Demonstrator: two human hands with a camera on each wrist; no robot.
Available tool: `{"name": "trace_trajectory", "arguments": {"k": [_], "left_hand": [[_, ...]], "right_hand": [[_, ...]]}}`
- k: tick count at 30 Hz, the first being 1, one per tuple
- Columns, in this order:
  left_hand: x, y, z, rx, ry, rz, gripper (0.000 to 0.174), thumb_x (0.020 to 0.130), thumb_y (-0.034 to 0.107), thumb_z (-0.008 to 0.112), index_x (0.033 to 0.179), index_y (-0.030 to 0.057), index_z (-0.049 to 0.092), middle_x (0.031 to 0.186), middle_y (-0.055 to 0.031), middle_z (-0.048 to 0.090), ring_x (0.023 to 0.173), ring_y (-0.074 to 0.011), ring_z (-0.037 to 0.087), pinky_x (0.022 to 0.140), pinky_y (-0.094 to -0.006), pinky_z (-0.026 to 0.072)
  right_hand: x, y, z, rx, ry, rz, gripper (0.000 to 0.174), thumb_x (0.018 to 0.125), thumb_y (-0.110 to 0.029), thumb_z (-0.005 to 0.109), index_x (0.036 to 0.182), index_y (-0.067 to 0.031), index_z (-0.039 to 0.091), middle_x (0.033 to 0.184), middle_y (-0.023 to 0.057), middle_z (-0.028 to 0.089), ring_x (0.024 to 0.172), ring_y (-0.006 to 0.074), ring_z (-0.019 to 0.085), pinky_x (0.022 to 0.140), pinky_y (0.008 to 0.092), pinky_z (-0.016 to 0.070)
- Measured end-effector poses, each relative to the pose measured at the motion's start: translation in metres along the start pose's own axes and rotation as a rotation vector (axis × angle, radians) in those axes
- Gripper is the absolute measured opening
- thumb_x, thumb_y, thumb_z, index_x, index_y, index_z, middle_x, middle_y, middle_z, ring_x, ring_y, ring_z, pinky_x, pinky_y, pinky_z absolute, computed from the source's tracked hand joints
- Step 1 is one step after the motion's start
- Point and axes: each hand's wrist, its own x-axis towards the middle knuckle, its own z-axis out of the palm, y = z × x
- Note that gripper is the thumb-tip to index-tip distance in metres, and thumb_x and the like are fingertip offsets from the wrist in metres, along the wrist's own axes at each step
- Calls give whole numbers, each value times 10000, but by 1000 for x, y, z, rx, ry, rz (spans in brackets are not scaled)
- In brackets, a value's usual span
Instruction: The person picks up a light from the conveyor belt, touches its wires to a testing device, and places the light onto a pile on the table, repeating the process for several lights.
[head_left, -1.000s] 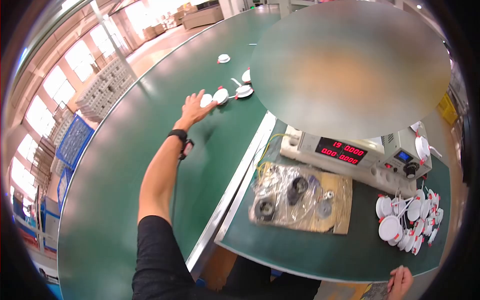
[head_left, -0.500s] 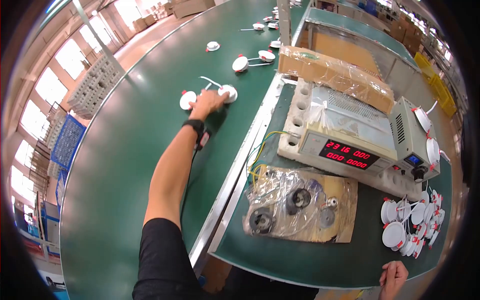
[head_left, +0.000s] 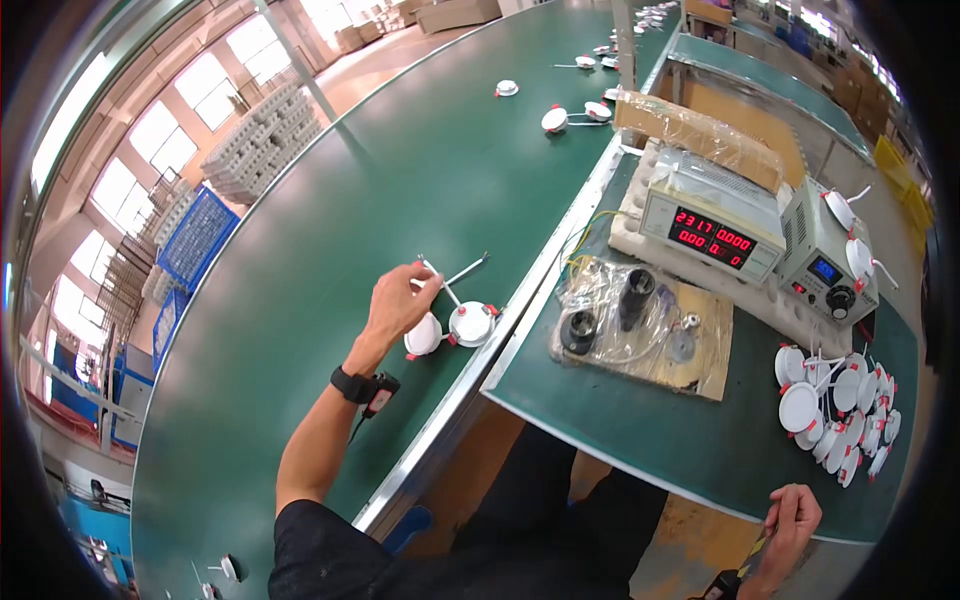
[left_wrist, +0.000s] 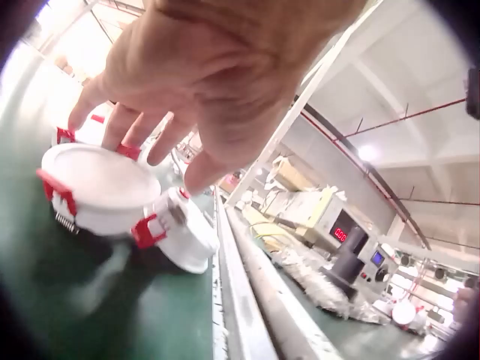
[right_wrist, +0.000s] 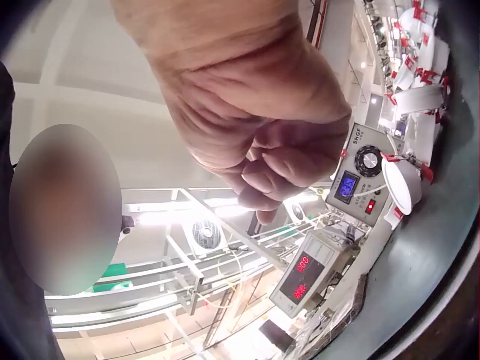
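Note:
On the green table my left hand (head_left: 400,300) reaches over two round white downlights with red clips. One downlight (head_left: 423,335) lies under the hand, and the other downlight (head_left: 472,325) sits beside it near the metal edge strip. White cables (head_left: 465,272) run past my fingertips. In the left wrist view the fingers (left_wrist: 154,142) extend down behind a white disc (left_wrist: 101,180), with the thumb apart from them. My right hand (head_left: 790,515) hangs at the near edge of the side bench, its fingers loosely curled around nothing.
A pile of downlights (head_left: 845,405) lies on the bench at right. A meter with red digits (head_left: 712,237) and a grey dial box (head_left: 825,265) stand behind a plastic-wrapped board (head_left: 650,320). More downlights (head_left: 555,120) lie farther up the table. A metal strip (head_left: 560,235) separates table and bench.
My left hand has come back toward me, and two downlights now lie much nearer, close to the metal strip. The right hand stays at the bench edge. The head view has shifted.

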Motion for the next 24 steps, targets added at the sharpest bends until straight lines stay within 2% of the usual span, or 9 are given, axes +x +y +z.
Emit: {"name": "trace_trajectory", "arguments": {"k": [4,7,8,11,12,16,20,23,24], "left_hand": [[2,5,12,249,-121,-125,554,841,505,688,1007,-23,726,1031,-213,672,1036,-394,614,878,-498,505],[22,-20,59,247,174,81,484,820,450,684,926,-21,722,1128,-239,595,1141,-432,534,898,-548,473],[32,-19,65,340,107,-17,402,815,359,663,971,-10,699,1228,-250,533,1179,-425,499,940,-546,450],[46,-24,73,646,49,170,515,796,317,654,1199,-3,647,1294,-281,529,1205,-435,499,1040,-496,425],[52,-35,79,665,124,350,409,825,243,655,1167,19,636,1216,-231,569,1217,-405,489,1029,-492,414],[62,-37,81,525,15,635,134,903,150,639,992,54,610,1020,-126,628,1065,-337,546,905,-506,425],[59,-45,65,453,-23,658,126,982,178,569,996,53,561,886,-161,631,920,-354,594,828,-482,441],[46,-44,31,191,-28,317,179,1012,204,550,952,37,528,853,-186,649,866,-397,645,756,-533,462],[41,-45,22,183,3,281,297,1040,325,523,1052,30,556,787,-213,640,786,-430,646,725,-539,479]], "right_hand": [[-7,-6,9,68,-87,-33,300,1054,-242,567,837,-38,603,587,-43,453,483,7,381,439,191,241],[-15,-15,14,116,-117,-41,282,1037,-201,594,846,3,634,594,-15,515,495,24,429,446,189,278],[-20,-18,16,124,-120,-31,285,1037,-206,598,847,3,636,593,-15,515,495,24,428,448,189,279],[-35,-20,15,111,-118,-28,299,1040,-234,603,851,-5,640,586,-21,507,493,20,416,448,188,278],[-38,-18,14,103,-113,-37,301,1044,-240,595,850,-14,635,584,-28,497,491,16,408,444,186,276],[-51,-14,10,107,-64,-29,306,1048,-251,588,850,-22,633,578,-36,485,486,12,394,445,184,277],[-58,-17,8,129,-76,-18,310,1033,-245,617,849,3,647,572,-15,509,491,24,414,453,196,275],[-58,-13,7,127,-81,-21,307,1034,-242,615,852,3,647,572,-16,507,493,25,411,456,198,274],[-57,-11,8,139,-85,-12,306,1034,-242,614,853,3,647,574,-16,508,493,25,411,457,198,275]]}}
